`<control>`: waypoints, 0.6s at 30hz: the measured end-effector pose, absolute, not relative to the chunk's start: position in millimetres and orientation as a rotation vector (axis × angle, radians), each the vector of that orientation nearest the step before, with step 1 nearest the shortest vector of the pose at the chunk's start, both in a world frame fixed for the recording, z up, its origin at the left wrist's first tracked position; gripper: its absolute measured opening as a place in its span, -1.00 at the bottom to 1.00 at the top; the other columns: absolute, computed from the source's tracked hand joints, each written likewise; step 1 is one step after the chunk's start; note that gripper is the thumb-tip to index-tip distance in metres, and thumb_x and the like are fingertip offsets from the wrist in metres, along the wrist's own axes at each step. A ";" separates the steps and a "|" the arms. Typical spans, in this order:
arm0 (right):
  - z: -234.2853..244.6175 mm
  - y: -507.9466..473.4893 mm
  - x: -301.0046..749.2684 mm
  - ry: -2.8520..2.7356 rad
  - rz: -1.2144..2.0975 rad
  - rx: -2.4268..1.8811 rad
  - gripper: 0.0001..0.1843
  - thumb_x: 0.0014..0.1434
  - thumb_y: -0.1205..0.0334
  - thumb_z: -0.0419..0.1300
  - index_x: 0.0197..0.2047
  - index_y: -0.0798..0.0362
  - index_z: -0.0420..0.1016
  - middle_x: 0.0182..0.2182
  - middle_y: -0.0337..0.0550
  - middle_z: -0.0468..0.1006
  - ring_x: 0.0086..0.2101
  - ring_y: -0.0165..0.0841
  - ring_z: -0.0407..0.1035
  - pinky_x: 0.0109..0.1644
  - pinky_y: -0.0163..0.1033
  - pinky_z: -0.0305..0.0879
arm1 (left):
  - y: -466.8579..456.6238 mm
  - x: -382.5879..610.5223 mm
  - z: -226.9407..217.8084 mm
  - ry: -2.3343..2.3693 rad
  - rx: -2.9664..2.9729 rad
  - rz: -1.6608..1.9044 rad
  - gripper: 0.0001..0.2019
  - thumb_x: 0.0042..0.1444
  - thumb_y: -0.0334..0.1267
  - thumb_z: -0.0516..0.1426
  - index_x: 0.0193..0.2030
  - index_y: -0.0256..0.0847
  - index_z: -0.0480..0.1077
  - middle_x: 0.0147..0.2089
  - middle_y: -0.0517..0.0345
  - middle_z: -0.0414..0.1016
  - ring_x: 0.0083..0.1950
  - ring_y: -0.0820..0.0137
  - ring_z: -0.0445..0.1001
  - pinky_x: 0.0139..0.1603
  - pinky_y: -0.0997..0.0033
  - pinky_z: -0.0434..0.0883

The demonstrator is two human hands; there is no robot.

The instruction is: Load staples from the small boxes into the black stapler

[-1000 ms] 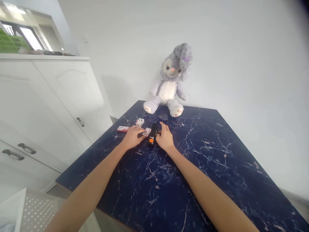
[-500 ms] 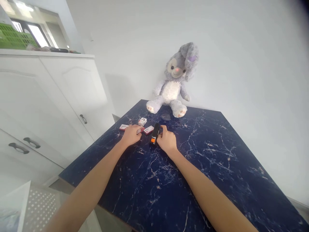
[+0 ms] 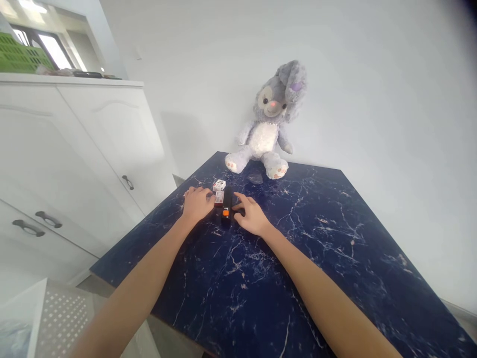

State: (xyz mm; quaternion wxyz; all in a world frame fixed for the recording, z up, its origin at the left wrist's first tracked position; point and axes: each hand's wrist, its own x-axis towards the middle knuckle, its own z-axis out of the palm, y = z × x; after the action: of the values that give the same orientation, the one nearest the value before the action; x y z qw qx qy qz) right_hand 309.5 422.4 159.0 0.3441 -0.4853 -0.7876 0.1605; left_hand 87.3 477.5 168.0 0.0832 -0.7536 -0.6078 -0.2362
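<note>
A black oblong object (image 3: pixel 227 205) with an orange patch lies lengthwise on the dark blue marbled table. Against its left side sits a flat red-and-white box (image 3: pixel 219 198). Just behind that stands a small white box (image 3: pixel 219 185). My left hand (image 3: pixel 198 203) rests to the left of the flat box, fingers stretched out and thumb close to the box's edge; what lies under the palm is hidden. On the other side, my right hand (image 3: pixel 250 214) has its fingers apart, with the fingertips at the black object's right side.
A grey plush rabbit (image 3: pixel 264 139) sits at the table's back edge against the wall, with a dark clear-looking piece (image 3: pixel 255 178) by its feet. White cabinets (image 3: pixel 108 129) stand to the left. Below them is a white perforated bin (image 3: pixel 63 318). The marbled table (image 3: pixel 298 258) extends rightward.
The black object has slid left against the flat box, with my right hand following. My left hand has shifted slightly left; the red-and-white item at its fingertips and the leftmost flat box no longer show.
</note>
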 end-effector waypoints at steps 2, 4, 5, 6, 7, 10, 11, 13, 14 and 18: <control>159.1 421.2 310.2 -2.100 0.435 -1.189 -0.20 0.11 0.34 0.21 0.41 0.05 0.13 -0.08 -0.07 0.63 0.14 -0.15 0.32 0.23 0.01 0.25 | 476.8 87.7 169.5 -1.844 -2.224 -0.718 -0.75 0.24 -0.09 0.07 -0.23 -0.09 0.57 -0.19 -0.01 0.61 0.01 -0.03 0.39 0.05 -0.04 0.31; 158.5 420.3 309.6 -2.144 0.419 -1.136 -0.16 0.11 0.24 0.30 0.41 0.04 0.12 -0.04 -0.04 0.61 0.15 -0.14 0.31 0.23 0.01 0.25 | 477.0 87.1 171.1 -1.900 -2.193 -0.732 -0.69 0.28 -0.06 0.03 -0.24 -0.10 0.56 -0.27 -0.04 0.59 0.00 -0.03 0.39 0.04 -0.05 0.31; 157.9 420.1 308.8 -2.157 0.407 -1.123 -0.14 0.10 0.18 0.34 0.41 0.03 0.12 -0.04 -0.04 0.61 0.15 -0.13 0.30 0.22 0.01 0.26 | 477.4 86.5 171.7 -1.927 -2.179 -0.736 -0.68 0.29 -0.06 0.01 -0.23 -0.10 0.56 -0.29 -0.05 0.58 0.00 -0.03 0.39 0.04 -0.05 0.31; 157.1 420.2 307.9 -2.164 0.396 -1.124 -0.13 0.09 0.13 0.38 0.39 0.02 0.14 -0.06 -0.05 0.61 0.14 -0.12 0.29 0.20 0.00 0.27 | 477.9 85.7 172.0 -1.947 -2.168 -0.739 -0.68 0.30 -0.07 0.00 -0.22 -0.11 0.56 -0.30 -0.06 0.57 0.00 -0.03 0.40 0.04 -0.05 0.31; 156.3 420.6 306.9 -2.164 0.383 -1.135 -0.15 0.07 0.08 0.41 0.36 0.02 0.19 -0.08 -0.06 0.61 0.12 -0.11 0.29 0.17 -0.01 0.29 | 478.4 84.9 172.0 -1.954 -2.162 -0.742 -0.69 0.29 -0.09 0.01 -0.21 -0.11 0.56 -0.30 -0.07 0.58 0.00 -0.03 0.40 0.03 -0.05 0.32; 153.5 423.6 304.4 -2.177 0.332 -1.160 -0.41 0.06 0.03 0.44 0.11 0.01 0.40 -0.19 -0.10 0.59 0.00 -0.15 0.35 0.02 -0.10 0.34 | 479.3 83.6 171.3 -1.922 -2.175 -0.746 -0.76 0.24 -0.18 0.06 -0.17 -0.10 0.56 -0.23 -0.06 0.60 0.02 -0.03 0.40 0.02 -0.02 0.32; 152.6 425.0 304.0 -2.196 0.307 -1.151 -0.53 0.08 0.02 0.44 -0.01 0.01 0.45 -0.23 -0.12 0.57 -0.05 -0.17 0.36 -0.01 -0.12 0.34 | 479.3 83.6 171.0 -1.916 -2.181 -0.739 -0.77 0.23 -0.19 0.07 -0.17 -0.09 0.56 -0.23 -0.05 0.60 0.02 -0.02 0.41 0.02 -0.01 0.33; 151.5 428.0 303.9 -2.255 0.260 -1.091 -0.70 0.15 0.01 0.40 -0.19 0.01 0.49 -0.28 -0.15 0.56 -0.12 -0.22 0.37 -0.02 -0.15 0.31 | 479.0 84.3 170.9 -1.921 -2.194 -0.712 -0.77 0.24 -0.19 0.06 -0.18 -0.08 0.57 -0.28 -0.03 0.59 0.00 0.00 0.43 0.03 0.00 0.32; 151.2 429.5 304.3 -2.288 0.247 -1.046 -0.74 0.18 0.01 0.37 -0.24 0.01 0.51 -0.28 -0.17 0.56 -0.15 -0.25 0.38 0.00 -0.14 0.29 | 478.9 84.6 170.9 -1.926 -2.199 -0.701 -0.76 0.25 -0.18 0.05 -0.19 -0.07 0.57 -0.32 -0.02 0.58 -0.02 0.02 0.44 0.03 0.00 0.32; 151.2 432.3 307.1 -2.379 0.249 -0.918 -0.80 0.30 0.04 0.27 -0.21 -0.03 0.61 -0.16 -0.16 0.58 -0.15 -0.29 0.41 0.08 -0.11 0.23 | 479.8 81.5 171.5 -1.925 -2.140 -0.785 -0.74 0.27 -0.16 0.04 -0.12 -0.06 0.57 -0.26 -0.01 0.61 0.01 -0.01 0.43 0.04 -0.02 0.30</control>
State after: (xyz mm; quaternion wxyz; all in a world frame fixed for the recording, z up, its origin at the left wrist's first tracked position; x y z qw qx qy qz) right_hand 307.1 432.3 151.2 0.2855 -0.3434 -0.8899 0.0932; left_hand 81.5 479.8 171.5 0.0788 -0.7151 -0.6432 -0.2622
